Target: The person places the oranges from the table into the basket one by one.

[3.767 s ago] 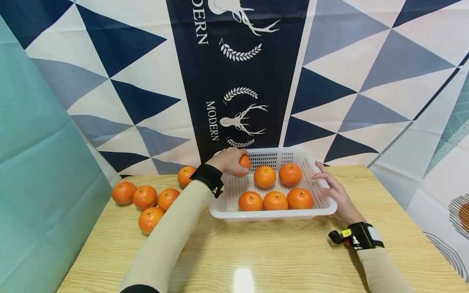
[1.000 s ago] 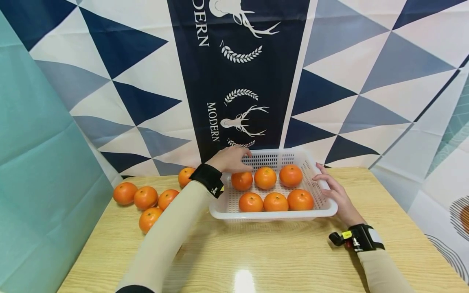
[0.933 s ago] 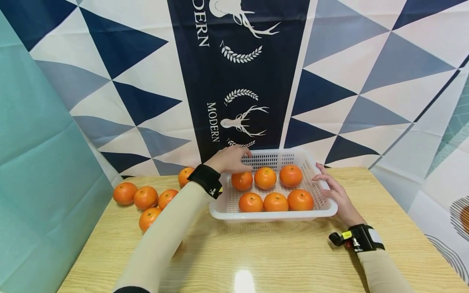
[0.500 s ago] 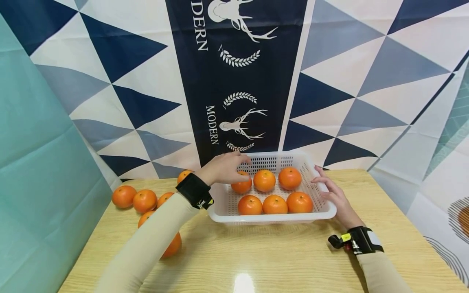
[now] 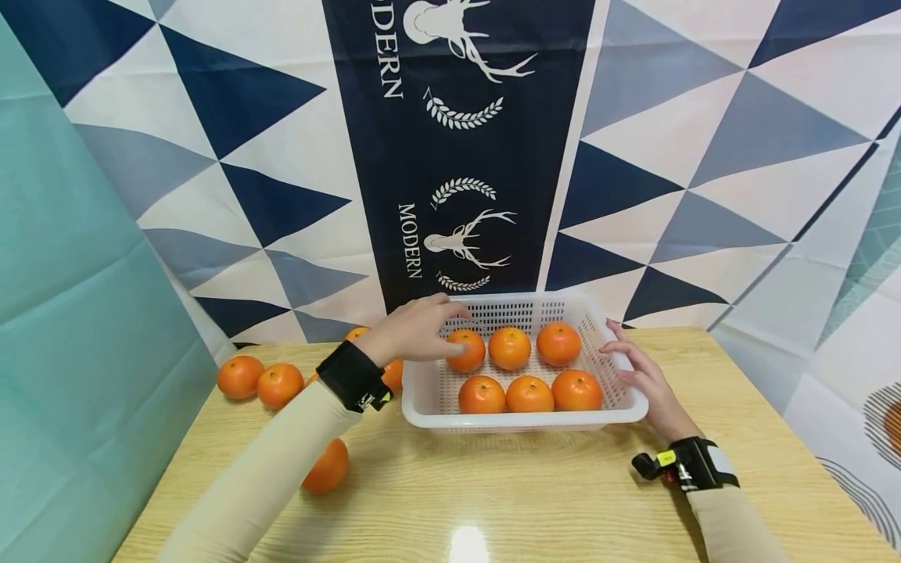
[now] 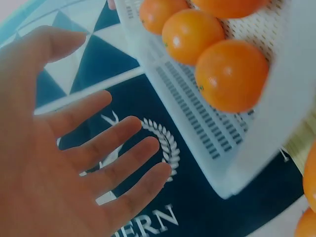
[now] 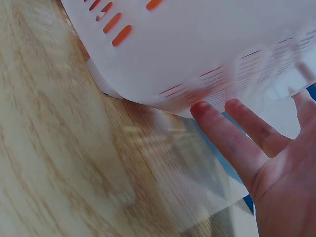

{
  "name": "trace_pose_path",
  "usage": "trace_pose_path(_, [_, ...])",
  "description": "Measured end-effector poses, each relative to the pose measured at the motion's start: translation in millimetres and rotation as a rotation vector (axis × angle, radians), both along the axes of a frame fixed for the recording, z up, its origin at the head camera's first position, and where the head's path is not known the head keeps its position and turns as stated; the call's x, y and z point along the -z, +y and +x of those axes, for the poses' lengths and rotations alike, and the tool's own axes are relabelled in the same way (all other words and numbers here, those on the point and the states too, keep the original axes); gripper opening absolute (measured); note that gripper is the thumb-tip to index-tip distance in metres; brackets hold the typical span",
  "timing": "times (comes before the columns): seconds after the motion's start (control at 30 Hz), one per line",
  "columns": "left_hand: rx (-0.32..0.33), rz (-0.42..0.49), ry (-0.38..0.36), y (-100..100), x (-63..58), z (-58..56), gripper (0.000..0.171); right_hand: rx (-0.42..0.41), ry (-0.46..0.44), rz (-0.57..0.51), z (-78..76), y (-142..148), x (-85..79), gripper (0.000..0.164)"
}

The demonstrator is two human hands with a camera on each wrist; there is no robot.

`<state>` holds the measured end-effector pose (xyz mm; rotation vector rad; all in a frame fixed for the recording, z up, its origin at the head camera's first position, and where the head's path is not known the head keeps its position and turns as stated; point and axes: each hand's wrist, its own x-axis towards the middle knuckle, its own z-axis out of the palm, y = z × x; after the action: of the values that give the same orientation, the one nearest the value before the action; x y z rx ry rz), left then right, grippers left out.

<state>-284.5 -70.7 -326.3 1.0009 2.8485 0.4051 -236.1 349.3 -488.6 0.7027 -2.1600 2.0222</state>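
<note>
My left hand (image 5: 415, 330), fingers spread and nothing in them, hovers over the left end of the white plastic basket (image 5: 521, 420). Just beyond its thumb sits an orange (image 5: 468, 352), the leftmost of the back row. Beside that lie a second orange (image 5: 510, 347) and a third (image 5: 559, 343). A front row of three, with one orange (image 5: 529, 393) in its middle, lines the near side. In the left wrist view the palm (image 6: 44, 173) is bare. My right hand (image 5: 647, 383) holds the basket's right rim, its fingertips (image 7: 202, 109) against the outer wall.
Loose oranges lie on the wooden table (image 5: 493, 485) left of the basket: one orange (image 5: 241, 377) at the far left, another (image 5: 328, 467) near my forearm, and several partly hidden by the left arm. A patterned cloth (image 5: 464, 156) hangs behind.
My left hand has let go of the orange, which now rests in the back row's left spot. The hand has drawn back leftward with its fingers opened. The right hand stays at the rim.
</note>
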Motion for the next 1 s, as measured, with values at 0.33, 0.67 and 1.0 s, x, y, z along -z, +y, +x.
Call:
trace_pose_path(0.33, [-0.111, 0.048, -0.006, -41.9, 8.1, -3.6, 0.057, 0.031, -0.007, 0.039, 0.2, 1.9, 0.8, 0.039])
trace_pose_path(0.67, [-0.178, 0.09, 0.026, -102.9, 41.1, -37.4, 0.058, 0.028, 0.001, 0.02, -0.5, -1.2, 0.2, 0.042])
trace_pose_path(1.0, [-0.209, 0.057, -0.06, -105.6, 29.0, -11.6, 0.059, 0.022, 0.017, 0.018, -2.0, 0.1, 1.1, 0.039])
